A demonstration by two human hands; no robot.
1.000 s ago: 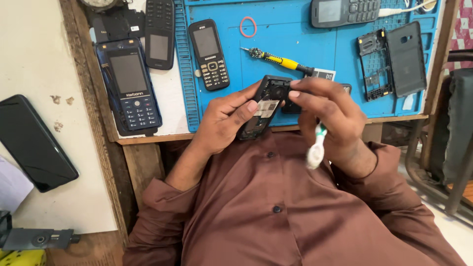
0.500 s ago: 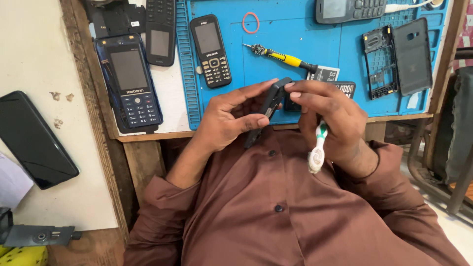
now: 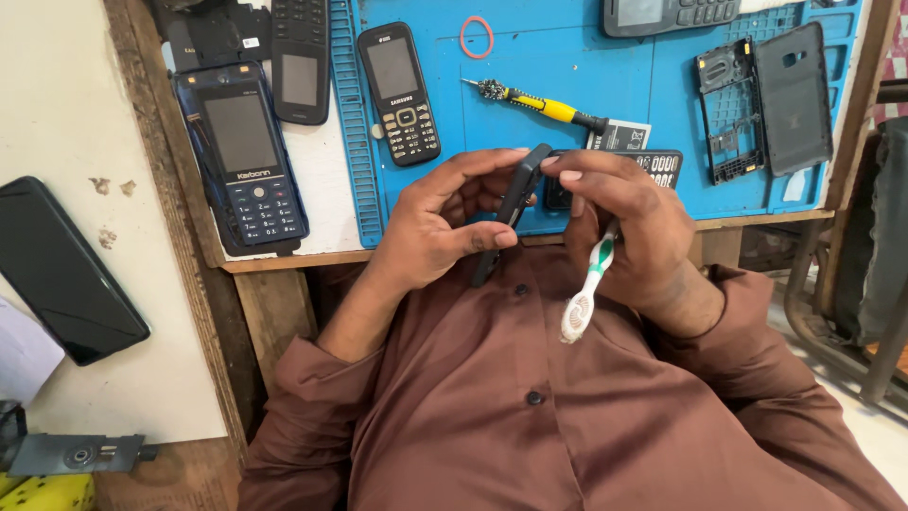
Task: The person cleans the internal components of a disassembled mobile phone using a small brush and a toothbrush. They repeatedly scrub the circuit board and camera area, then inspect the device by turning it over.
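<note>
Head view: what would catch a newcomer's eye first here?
At centre, the left hand and right hand hold a black phone housing edge-on above the brown shirt; the right hand also grips a white-and-green toothbrush, bristles down. Behind lies a blue work mat with a keypad phone, a yellow-handled screwdriver and an opened phone frame.

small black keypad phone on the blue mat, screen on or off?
Off. The black keypad phone lies face up on the blue mat, screen uniformly dark grey, nothing displayed.
</note>
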